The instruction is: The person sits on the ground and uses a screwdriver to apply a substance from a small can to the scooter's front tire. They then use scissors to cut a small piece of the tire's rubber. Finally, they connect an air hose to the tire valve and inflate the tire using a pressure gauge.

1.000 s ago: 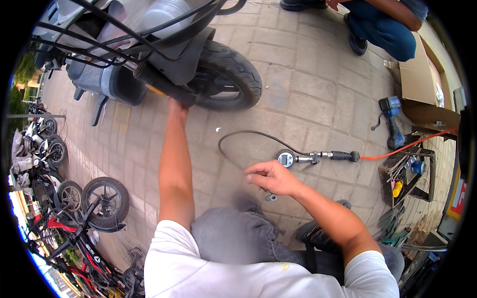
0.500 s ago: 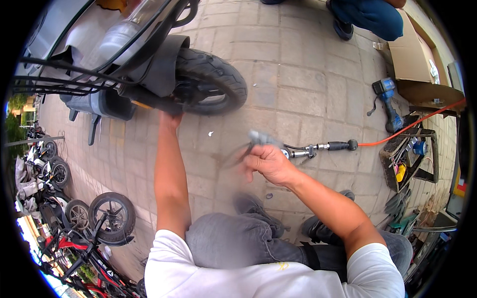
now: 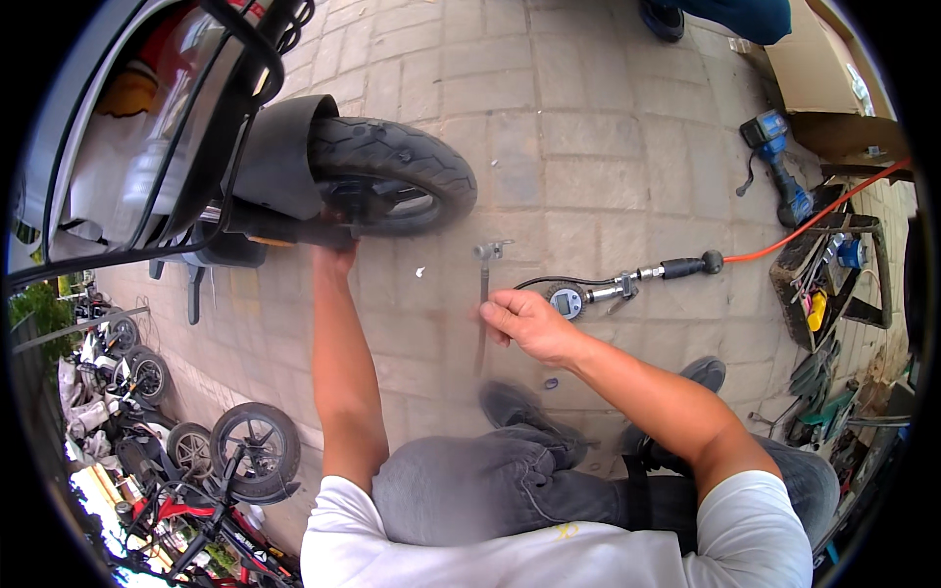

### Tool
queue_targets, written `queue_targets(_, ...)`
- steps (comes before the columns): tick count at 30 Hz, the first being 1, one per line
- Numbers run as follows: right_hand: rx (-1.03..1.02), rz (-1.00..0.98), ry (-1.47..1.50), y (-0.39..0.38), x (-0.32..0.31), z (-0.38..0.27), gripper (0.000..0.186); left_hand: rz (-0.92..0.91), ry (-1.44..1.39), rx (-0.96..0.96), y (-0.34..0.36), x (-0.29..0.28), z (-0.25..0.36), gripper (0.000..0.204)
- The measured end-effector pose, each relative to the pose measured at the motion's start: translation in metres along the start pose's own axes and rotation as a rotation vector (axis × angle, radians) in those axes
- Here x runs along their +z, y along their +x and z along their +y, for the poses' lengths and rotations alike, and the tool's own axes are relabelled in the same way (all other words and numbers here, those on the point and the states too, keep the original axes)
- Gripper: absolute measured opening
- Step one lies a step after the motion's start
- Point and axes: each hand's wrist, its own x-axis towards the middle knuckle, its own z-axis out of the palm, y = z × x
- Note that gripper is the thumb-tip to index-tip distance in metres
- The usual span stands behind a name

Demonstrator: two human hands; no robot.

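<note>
My left hand [image 3: 337,257] reaches to the lower end of the front fork [image 3: 299,231] of a motorbike or scooter, beside the front wheel [image 3: 412,171]. Its fingers are hidden behind the fork and the hub. Over the paving, my right hand [image 3: 529,323] is closed, its thumb and fingertips pinching a thin hose [image 3: 484,284]. A metal air chuck [image 3: 487,251] tops that hose, while its lower part is blurred. Close to the right hand lies a tyre inflator gauge [image 3: 567,302] with a small display, its metal trigger handle [image 3: 619,289] joined to an orange air line [image 3: 774,247].
A blue cordless power tool [image 3: 779,167] and an open tool tray [image 3: 828,284] lie at the right, below a cardboard box [image 3: 833,73]. Another person's leg [image 3: 735,15] shows at the top. Several motorbikes, one with a red frame [image 3: 186,514], stand at the left.
The chuck has swung left and now points away from me, its hose hanging straighter past my right fingers. The view has shifted slightly. My left hand remains at the fork.
</note>
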Motion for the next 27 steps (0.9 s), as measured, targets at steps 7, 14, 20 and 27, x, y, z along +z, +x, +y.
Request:
queue_targets(7, -0.005, -0.009, 0.015, 0.001, -0.008, 0.007, 0.032, -0.042, -0.057, -0.111, -0.008, 0.017, -0.003, 0.021)
queue_targets(14, 0.021, -0.023, -0.002, 0.003, -0.009, 0.017, 0.031, 0.019, -0.060, 0.068, 0.040, -0.049, -0.008, 0.024)
queue_targets(20, 0.025, -0.007, -0.004, 0.002, -0.010, 0.016, 0.031, 0.003, -0.100, -0.071, 0.033, -0.040, -0.007, 0.025)
queue_targets(27, 0.027, -0.017, 0.027, 0.002, -0.005, 0.023, 0.031, -0.040, -0.089, 0.065, 0.034, -0.045, -0.009, 0.022)
